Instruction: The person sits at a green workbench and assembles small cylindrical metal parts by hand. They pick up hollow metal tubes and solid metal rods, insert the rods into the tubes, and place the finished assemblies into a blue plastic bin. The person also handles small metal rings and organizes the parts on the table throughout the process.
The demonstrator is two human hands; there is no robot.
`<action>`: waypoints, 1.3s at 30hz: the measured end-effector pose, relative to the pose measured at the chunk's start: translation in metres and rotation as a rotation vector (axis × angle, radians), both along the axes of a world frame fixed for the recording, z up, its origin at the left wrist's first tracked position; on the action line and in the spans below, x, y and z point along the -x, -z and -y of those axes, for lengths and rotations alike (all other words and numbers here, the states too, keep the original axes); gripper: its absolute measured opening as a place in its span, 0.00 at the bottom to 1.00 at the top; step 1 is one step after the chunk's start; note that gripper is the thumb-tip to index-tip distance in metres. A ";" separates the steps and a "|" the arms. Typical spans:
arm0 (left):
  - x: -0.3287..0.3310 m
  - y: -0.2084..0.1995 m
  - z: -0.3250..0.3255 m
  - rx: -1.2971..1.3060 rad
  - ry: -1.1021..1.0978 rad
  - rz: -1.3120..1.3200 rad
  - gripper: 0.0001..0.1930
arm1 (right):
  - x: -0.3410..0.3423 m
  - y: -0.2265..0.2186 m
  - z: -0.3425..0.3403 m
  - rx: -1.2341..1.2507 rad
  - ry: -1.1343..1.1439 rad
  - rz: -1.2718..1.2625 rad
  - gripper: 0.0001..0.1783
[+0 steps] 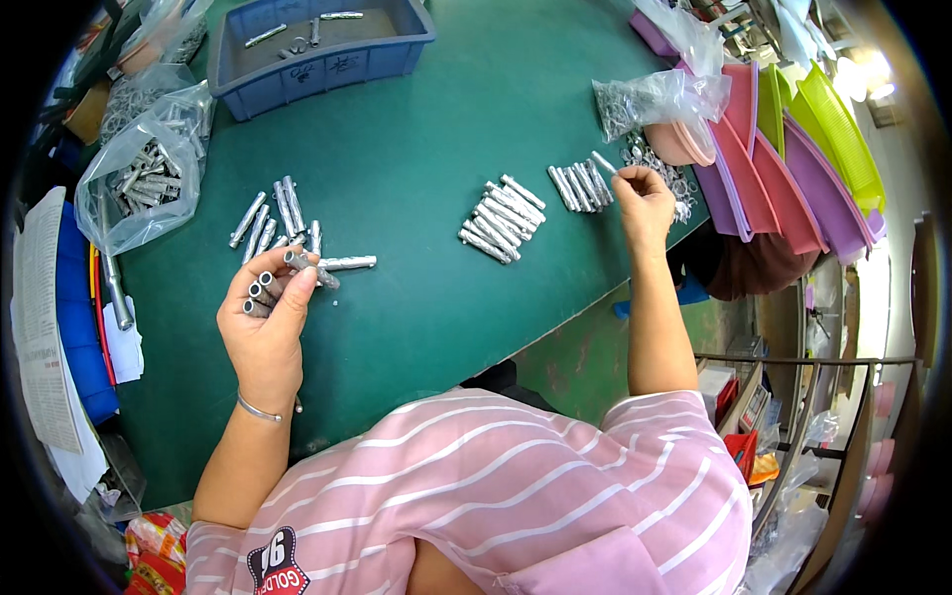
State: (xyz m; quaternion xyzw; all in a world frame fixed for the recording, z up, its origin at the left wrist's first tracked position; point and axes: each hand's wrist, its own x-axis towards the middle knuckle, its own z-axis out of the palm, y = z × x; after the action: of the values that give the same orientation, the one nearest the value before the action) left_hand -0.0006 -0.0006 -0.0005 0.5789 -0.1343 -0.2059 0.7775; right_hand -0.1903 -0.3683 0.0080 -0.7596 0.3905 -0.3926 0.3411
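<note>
Several short silvery metal tubes (260,288) with hollow ends are gripped in my left hand (266,322), its fingers curled around them. My right hand (647,203) pinches one metal tube (603,163) by its end, beside a neat row of tubes (580,187). To the left of that row lies a larger stack of tubes (504,218). Loose tubes (266,223) lie scattered just beyond my left hand, and one tube (347,263) points out to its right. A heap of small metal rings or nuts (659,159) lies beyond my right hand, partly hidden by it.
A blue bin (327,71) with a few metal parts stands at the far left of the green table (416,327). An open plastic bag of tubes (149,188) sits at the left. Another filled bag (635,104) and colourful plastic trays (769,169) stand at the right.
</note>
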 end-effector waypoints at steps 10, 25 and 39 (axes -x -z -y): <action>-0.001 0.000 -0.002 -0.011 0.007 0.002 0.10 | 0.010 0.023 0.019 0.051 0.001 -0.241 0.12; -0.004 0.001 0.000 -0.072 -0.048 0.367 0.10 | -0.025 -0.006 -0.015 0.478 -0.149 -0.335 0.11; 0.003 -0.005 -0.001 -0.022 -0.031 0.532 0.10 | -0.123 -0.008 -0.208 0.200 -1.033 0.084 0.13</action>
State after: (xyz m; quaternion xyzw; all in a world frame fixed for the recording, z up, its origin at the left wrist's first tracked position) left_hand -0.0032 0.0006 0.0050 0.6229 -0.3228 -0.0359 0.7117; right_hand -0.0672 -0.1603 0.0162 -0.8655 -0.0880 -0.2391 0.4312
